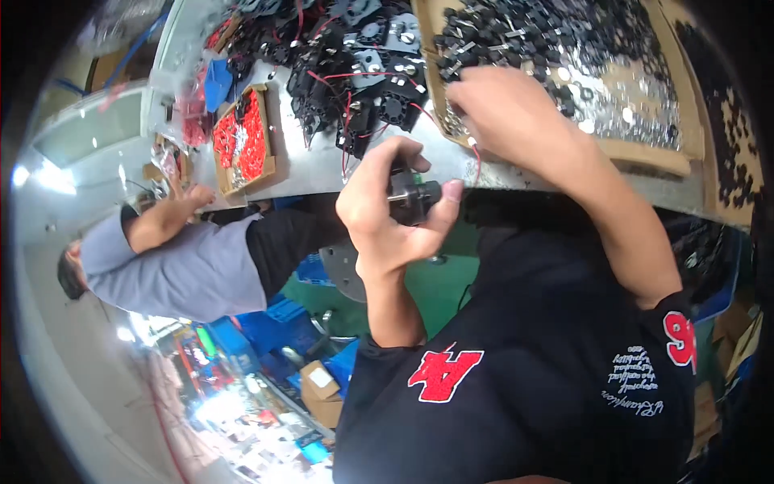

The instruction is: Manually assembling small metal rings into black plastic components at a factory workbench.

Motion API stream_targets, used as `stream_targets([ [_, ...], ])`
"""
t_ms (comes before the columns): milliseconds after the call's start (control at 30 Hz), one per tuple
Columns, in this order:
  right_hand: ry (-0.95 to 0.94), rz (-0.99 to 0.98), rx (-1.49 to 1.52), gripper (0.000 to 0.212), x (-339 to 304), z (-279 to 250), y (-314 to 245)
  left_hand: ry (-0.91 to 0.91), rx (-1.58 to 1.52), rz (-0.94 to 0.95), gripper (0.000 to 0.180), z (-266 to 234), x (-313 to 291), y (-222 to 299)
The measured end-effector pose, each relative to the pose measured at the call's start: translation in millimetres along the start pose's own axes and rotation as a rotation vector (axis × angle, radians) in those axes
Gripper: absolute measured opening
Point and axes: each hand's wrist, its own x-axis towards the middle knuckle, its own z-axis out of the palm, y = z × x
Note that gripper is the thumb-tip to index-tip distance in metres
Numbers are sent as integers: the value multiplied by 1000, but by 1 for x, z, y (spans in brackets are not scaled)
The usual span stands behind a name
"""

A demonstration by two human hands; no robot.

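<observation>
My left hand (379,210) is curled around a small black plastic housing (413,200) and holds it above the bench's front edge. A short metal pin and a bit of green show on the housing; a red wire with a white plug (473,145) hangs close by. My right hand (504,105) reaches down into the left front part of a cardboard tray (637,155). Its fingers are bent together, and their tips are hidden, so what they pinch is not visible. Shiny small metal pieces (621,89) and black knob-like parts (492,36) fill the tray.
Black housings with red wires (355,89) are heaped at the bench's middle. Left of them stands a small cardboard box (228,192) of red pieces. More black parts (734,161) lie far right. Another person (177,258) works at the left. A stool (343,270) stands below.
</observation>
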Motion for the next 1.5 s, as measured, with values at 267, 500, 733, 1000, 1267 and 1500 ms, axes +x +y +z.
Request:
stream_targets([
  [267, 93, 39, -24, 6, -6, -10, -10, 0, -32, -40, 46, 9, -1, 8],
  [500, -184, 145, -39, 13, -8, -33, -18, 35, 4, -49, 49, 13, -8, 16],
  [733, -63, -10, -24, 23, -14, -35, -7, -15, 5, -8, 50, 19, -7, 25],
  [1000, 362, 132, 306, 15, -35, -50, -1, -28, -17, 120, 48, 33, -2, 22],
  [1267, 525, 320, 804, 17, -78, -59, 2, -38, -66, 120, 50, 41, 7, 27],
  [1500, 414, 334, 978, 17, -91, -60, 12, -56, -61, 88, 49, 46, 15, 34],
])
